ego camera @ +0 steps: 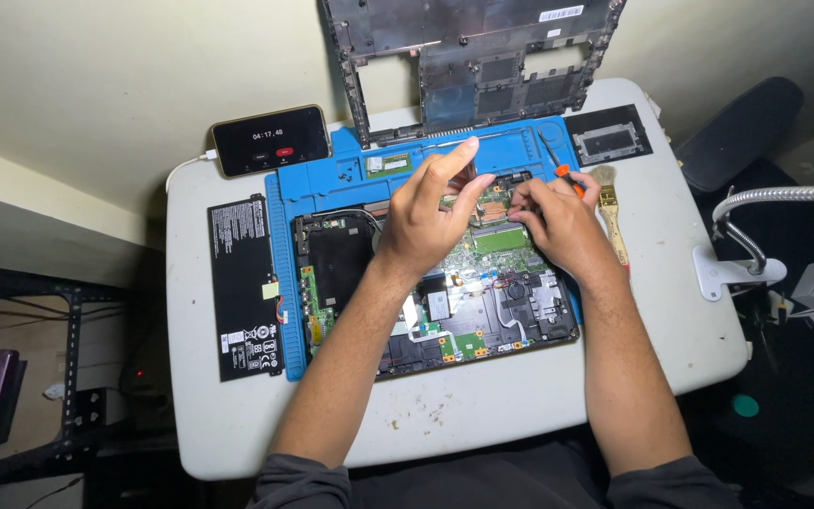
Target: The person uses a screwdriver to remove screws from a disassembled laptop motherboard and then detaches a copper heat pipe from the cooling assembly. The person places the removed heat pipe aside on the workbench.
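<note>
I count one opened laptop chassis [435,283], one detached bottom cover [473,61], one flat black battery [242,283], one phone [270,139], one paintbrush [611,212], one orange-handled screwdriver [567,177] and one small memory stick [388,164].

The chassis lies at the centre of a blue repair mat [332,174], on a white, scuffed surface [482,405] with rounded corners. The battery lies off the mat at 9 o'clock from the chassis, the phone at 11 o'clock, and the cover leans against the pale wall at 12 o'clock. A dark touchpad panel [608,139] sits at 1 o'clock, and the brush lies at 3 o'clock. A white gooseneck lamp [741,254] clamps on beyond it, with a black chair [737,127] behind. A dark metal rack [21,377] stands off at 8 o'clock.

The chassis runs long from 9 to 3 o'clock, its hinge edge facing 12 o'clock.

My left hand [426,217] rests on the board near the top edge, fingers curled in a pinch; what they grip I cannot tell. My right hand [558,221] grasps the screwdriver, its tip pointing at 11 o'clock.
</note>
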